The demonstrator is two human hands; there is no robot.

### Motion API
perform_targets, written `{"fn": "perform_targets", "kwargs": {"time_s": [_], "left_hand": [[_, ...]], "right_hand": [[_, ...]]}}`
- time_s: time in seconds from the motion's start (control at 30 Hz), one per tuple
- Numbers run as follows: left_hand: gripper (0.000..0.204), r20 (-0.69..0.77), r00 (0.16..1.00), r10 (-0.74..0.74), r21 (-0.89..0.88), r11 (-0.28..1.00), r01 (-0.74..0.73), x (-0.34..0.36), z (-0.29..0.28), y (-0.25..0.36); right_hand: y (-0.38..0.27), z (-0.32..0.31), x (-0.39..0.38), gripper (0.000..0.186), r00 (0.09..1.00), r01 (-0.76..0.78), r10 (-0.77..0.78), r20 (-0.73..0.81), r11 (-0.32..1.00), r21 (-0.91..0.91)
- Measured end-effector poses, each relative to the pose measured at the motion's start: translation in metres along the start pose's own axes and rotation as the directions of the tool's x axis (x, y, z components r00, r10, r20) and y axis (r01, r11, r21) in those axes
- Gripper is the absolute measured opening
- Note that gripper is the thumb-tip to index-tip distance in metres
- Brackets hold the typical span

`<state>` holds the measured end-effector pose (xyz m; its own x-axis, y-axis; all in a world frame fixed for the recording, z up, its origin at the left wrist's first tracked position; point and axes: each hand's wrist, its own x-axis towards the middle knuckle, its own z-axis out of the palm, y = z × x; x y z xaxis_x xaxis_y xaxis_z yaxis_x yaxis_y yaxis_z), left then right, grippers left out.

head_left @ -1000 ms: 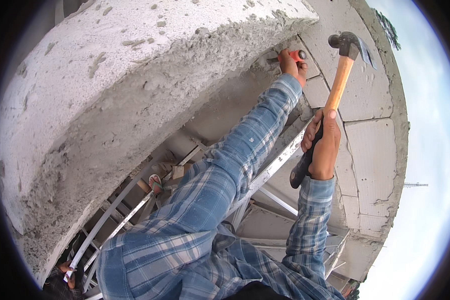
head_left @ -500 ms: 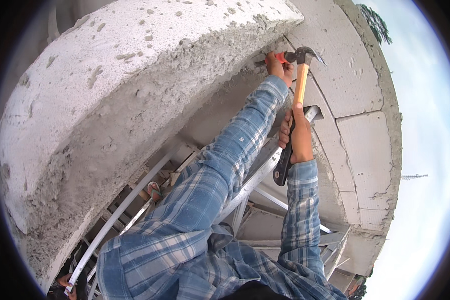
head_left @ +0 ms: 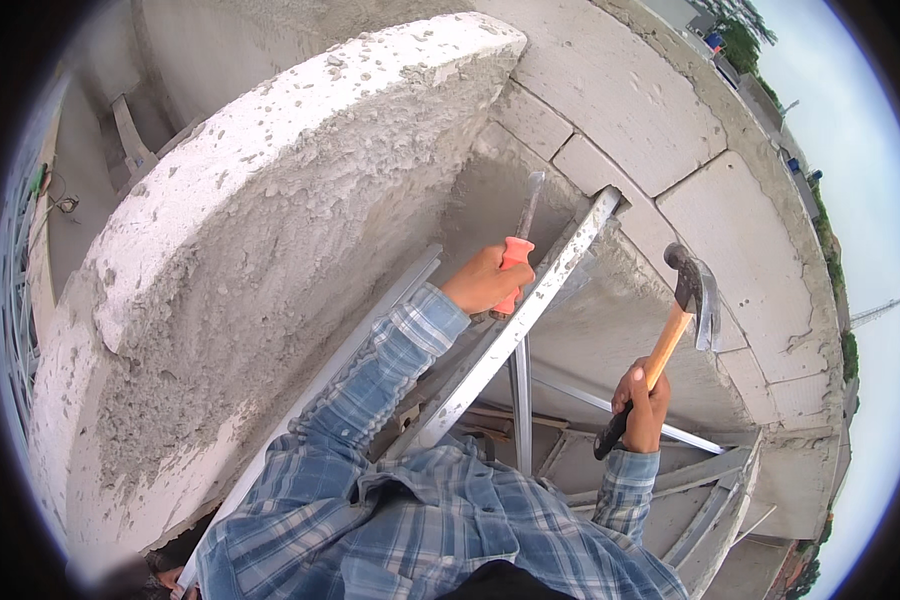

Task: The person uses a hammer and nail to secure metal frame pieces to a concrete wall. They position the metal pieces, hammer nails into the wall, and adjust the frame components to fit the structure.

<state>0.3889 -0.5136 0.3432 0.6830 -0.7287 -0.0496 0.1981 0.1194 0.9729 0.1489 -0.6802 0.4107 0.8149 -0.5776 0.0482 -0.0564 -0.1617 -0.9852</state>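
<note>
My left hand (head_left: 484,282) is closed round the orange-red handle of a chisel (head_left: 519,250), whose metal blade points up and away from me. The blade stands clear of the rough plastered wall (head_left: 300,210) on the left. In my right hand (head_left: 645,403) is a claw hammer (head_left: 660,350), gripped where its wooden shaft meets the black grip. Its dark steel head is raised at the right, apart from the chisel. Between my two hands a pale metal beam (head_left: 530,315) slants up into a notch in the block wall (head_left: 635,100).
More metal struts (head_left: 523,400) cross below my arms, over a lower level. The curved block wall runs along the right, with sky and treetops beyond. A hand (head_left: 170,577), partly hidden, shows at the lower left by a metal rail.
Both hands have drawn back toward me from the corner of the walls. The chisel has swung from pointing left to pointing up. The hammer has moved right, away from the chisel's handle end.
</note>
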Motion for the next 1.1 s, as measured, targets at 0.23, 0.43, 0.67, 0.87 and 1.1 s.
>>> {"fn": "perform_targets", "kwargs": {"time_s": [0.23, 0.43, 0.67, 0.87, 1.1], "left_hand": [[0.041, -0.169, 0.985, 0.026, 0.646, 0.758, 0.091, -0.153, -0.005, -0.014], [0.045, -0.268, 0.963, 0.015, 0.732, 0.653, 0.193, -0.225, 0.034, -0.047], [0.033, -0.478, 0.875, 0.078, 0.652, 0.699, 0.294, -0.232, 0.075, -0.075], [0.03, -0.496, 0.842, 0.214, 0.728, 0.63, 0.269, -0.225, 0.079, -0.088], [0.029, -0.493, 0.833, 0.252, 0.759, 0.593, 0.27, -0.226, 0.085, -0.082]], "right_hand": [[0.111, -0.024, -0.047, 0.026, 0.97, -0.238, 0.23, -0.072, 0.964, -0.117], [0.21, -0.043, -0.046, 0.025, 0.938, -0.345, 0.347, -0.027, 0.919, -0.189], [0.24, -0.054, -0.047, 0.027, 0.947, -0.251, 0.309, 0.086, 0.882, -0.4], [0.301, -0.094, -0.084, 0.039, 0.892, -0.26, 0.411, 0.189, 0.807, -0.531], [0.296, -0.101, -0.122, 0.044, 0.865, -0.328, 0.466, 0.186, 0.805, -0.494]]}}
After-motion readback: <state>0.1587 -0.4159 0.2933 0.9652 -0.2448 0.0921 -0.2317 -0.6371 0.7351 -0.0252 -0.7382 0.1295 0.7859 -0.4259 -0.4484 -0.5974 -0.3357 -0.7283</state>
